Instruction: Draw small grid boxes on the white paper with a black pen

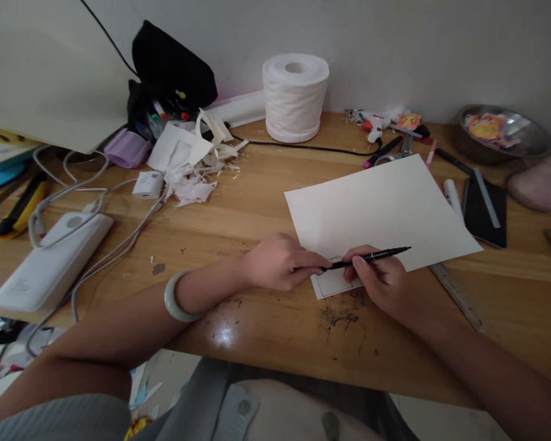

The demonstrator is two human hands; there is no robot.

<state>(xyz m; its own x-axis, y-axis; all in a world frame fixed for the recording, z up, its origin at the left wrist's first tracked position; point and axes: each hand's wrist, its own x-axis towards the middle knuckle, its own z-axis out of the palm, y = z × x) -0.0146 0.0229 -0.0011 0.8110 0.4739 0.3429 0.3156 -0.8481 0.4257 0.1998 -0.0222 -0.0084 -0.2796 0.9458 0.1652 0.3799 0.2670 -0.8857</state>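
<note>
A black marker pen [380, 254] lies slantwise between my two hands, above a sheet of white paper [376, 205]. My right hand [381, 282] grips its middle between thumb and fingers, and its tapered end points right. At the pen's left end, the fingers of my left hand [284, 263] are pinched together; whether a cap is there is hidden. Near the paper's lower left corner a few thin black lines are drawn, partly covered by my hands. A pale green bangle [179, 297] circles my left wrist.
A white paper roll [296, 98] stands by the wall. Paper scraps [193, 159], a power bank [52, 260] and cables lie left. At right are a metal bowl [505, 131], a glue gun [374, 125], a dark phone-like slab [484, 211] and a ruler [459, 300]. Another person's hand [542, 184] rests there.
</note>
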